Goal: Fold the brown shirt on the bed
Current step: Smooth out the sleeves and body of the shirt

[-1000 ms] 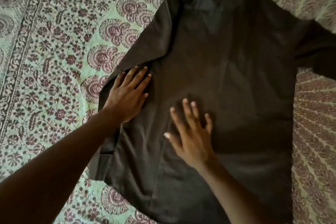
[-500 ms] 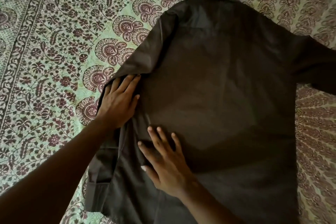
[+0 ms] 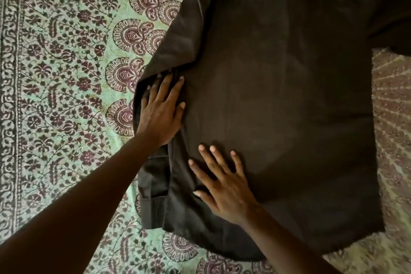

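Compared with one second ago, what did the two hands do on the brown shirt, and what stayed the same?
The right hand slid from the middle of the brown shirt toward its left folded edge, close to the left hand. Both hands stayed flat on the cloth, nothing gripped or released. The right sleeve is still unfolded, and the shirt still lies on the patterned bedsheet.

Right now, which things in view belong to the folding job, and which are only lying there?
Belong to the job:
brown shirt
left hand, flat on the folded left side
right hand, flat on the shirt

Only there:
patterned bedspread, under the shirt
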`<state>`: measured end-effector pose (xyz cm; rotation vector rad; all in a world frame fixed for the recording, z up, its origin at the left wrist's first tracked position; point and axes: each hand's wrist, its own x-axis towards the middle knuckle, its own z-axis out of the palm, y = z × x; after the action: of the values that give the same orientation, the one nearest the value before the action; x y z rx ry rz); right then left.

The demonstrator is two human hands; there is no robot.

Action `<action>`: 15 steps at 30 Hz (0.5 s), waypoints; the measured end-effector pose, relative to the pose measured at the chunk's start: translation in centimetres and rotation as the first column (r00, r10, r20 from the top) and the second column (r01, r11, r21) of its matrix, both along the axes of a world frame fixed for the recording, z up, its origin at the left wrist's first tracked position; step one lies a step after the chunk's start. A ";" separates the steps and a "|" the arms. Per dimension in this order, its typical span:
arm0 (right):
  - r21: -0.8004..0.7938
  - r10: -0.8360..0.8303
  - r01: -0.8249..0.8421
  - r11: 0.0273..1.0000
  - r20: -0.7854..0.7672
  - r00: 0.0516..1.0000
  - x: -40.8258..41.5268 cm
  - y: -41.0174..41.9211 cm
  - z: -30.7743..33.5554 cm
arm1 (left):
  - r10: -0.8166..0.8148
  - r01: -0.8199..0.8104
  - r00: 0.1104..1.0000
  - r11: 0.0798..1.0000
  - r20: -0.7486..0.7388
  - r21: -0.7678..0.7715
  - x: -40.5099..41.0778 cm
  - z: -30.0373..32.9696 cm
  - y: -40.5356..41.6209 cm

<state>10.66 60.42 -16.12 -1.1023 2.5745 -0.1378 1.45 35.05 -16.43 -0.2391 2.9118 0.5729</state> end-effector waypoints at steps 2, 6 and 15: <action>-0.006 -0.213 0.213 0.977 -0.012 0.977 0.8 0.7 -0.1 | -0.027 0.027 1.000 0.999 -0.010 0.020 1.6 -0.1 -0.6; 0.142 -0.440 0.441 0.886 -0.035 0.897 4.7 0.4 0.4 | -0.070 0.069 0.997 0.993 0.014 0.096 5.4 0.4 -1.5; 0.051 -0.522 0.520 0.853 0.080 0.849 11.2 -1.7 1.2 | -0.123 0.110 0.989 0.981 0.078 0.158 12.5 1.6 -1.1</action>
<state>21.85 58.76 -14.90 -0.3447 2.7138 -0.2731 13.98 33.92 -14.81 -0.0705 2.7584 0.7431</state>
